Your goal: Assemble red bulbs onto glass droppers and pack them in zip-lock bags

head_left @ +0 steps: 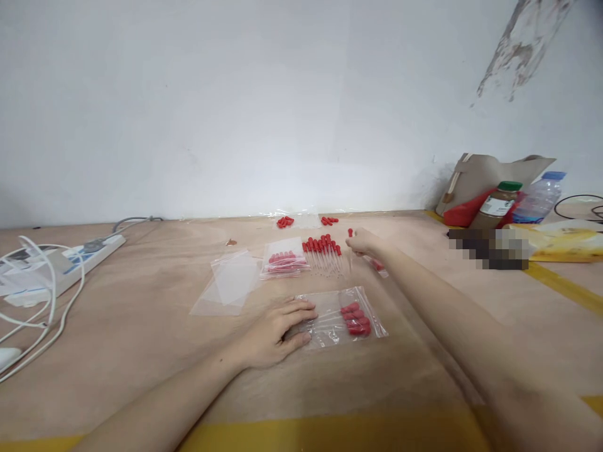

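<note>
My left hand (282,329) lies with fingers spread on the left end of a clear zip bag (325,339). Inside this bag are several droppers with red bulbs (357,319) toward the right. Farther off, my right hand (362,242) pinches a single dropper (350,233); its red bulb shows above the fingers and a thin tube below. Just left of that hand, several loose droppers (323,251) lie in a row, bulbs toward the wall. Beside them is a stack of filled zip bags (285,262). Flat, see-through empty bags (230,282) lie left of the stack.
Two small groups of red bulbs (285,222) (330,220) in clear plastic lie by the wall. A power strip (70,267) with white cables is at left. At right stand a green-lidded jar (497,204), a plastic bottle (541,198) and a beige bag (499,168).
</note>
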`<action>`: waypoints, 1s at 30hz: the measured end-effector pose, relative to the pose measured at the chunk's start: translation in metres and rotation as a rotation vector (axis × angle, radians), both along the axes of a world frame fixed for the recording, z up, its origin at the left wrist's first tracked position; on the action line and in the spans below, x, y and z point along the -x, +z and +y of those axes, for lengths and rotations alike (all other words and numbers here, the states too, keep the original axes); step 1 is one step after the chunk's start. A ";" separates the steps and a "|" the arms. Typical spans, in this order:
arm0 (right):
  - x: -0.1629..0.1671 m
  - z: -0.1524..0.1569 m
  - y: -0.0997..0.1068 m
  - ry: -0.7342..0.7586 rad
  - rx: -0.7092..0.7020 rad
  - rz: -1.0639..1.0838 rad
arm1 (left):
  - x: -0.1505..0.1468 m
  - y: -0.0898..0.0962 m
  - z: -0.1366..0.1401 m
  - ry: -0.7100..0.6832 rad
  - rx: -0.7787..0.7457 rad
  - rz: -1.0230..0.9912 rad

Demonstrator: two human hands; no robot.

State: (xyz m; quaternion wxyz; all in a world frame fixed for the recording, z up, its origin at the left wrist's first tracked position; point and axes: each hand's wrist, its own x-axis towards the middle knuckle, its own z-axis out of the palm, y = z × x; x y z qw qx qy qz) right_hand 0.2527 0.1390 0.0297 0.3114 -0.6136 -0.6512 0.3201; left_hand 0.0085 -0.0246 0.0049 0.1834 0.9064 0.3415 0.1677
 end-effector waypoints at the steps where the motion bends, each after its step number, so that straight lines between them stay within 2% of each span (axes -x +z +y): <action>1: -0.007 -0.011 0.001 -0.019 0.005 0.022 | 0.000 0.000 0.000 0.001 0.000 0.008; 3: -0.024 -0.036 -0.003 -0.040 0.004 0.078 | 0.000 0.000 0.000 0.003 0.001 0.023; 6: -0.045 -0.072 -0.016 -0.080 -0.133 0.365 | 0.000 0.000 0.001 0.005 -0.003 0.025; 10: -0.056 -0.099 -0.037 -0.206 -0.220 0.578 | 0.000 -0.001 0.001 0.000 -0.002 0.011; 18: -0.033 -0.109 -0.055 -0.163 -0.137 0.724 | 0.000 -0.001 0.001 0.000 -0.003 0.003; 22: -0.027 -0.117 -0.057 -0.050 0.002 0.836 | 0.000 -0.004 0.002 -0.004 -0.010 -0.002; 25: -0.031 -0.121 -0.056 0.062 0.056 0.765 | 0.000 -0.004 0.002 -0.003 -0.014 -0.002; 30: -0.041 -0.121 -0.050 0.249 0.021 0.469 | -0.001 -0.001 0.000 0.029 -0.018 -0.002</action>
